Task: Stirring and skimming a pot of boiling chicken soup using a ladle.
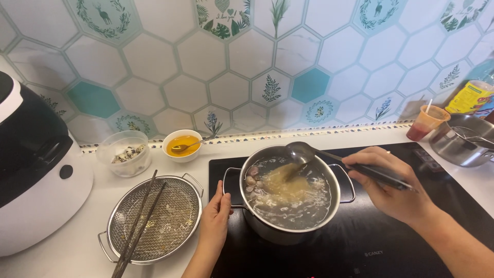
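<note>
Steel pot (288, 226), round, polished, w/ two wire loop handles, on black glass cooktop (391, 247) near front edge of the surface (77, 242). Contents: cloudy grey broth, pale noodle mass at centre, pinkish meat pieces at the pot's left side, foam along rim. Ladle (301, 152), dark metal w/ rounded bowl, held above the pot's far rim; long handle runs right into right hand (393, 188). Right grip: fingers wrapped round ladle handle, firmly closed on it. Left hand (216, 219) rests against the pot's left loop handle, fingers curled at it; cannot tell if grip fully closes on the wire.

Left of pot: round wire-mesh strainer (154, 221) w/ steel rim and side handles, fine weave, near front edge; dark chopsticks (139, 224) laid across it diagonally. Behind it, at back edge: clear plastic tub (125, 153) holding speckled small eggs, and white bowl (181, 145) of orange-yellow liquid w/ a spoon in it. Far left: rice cooker (36, 175), white body, glossy black lid. Back right corner: orange plastic cup (426, 122) w/ red liquid and straw, steel bowl (463, 141), yellow-labelled bottle (471, 95).

Surface: smooth white counter. Wall: hexagon tiles, white marble-look, some teal, some w/ leaf, flower, deer prints.
</note>
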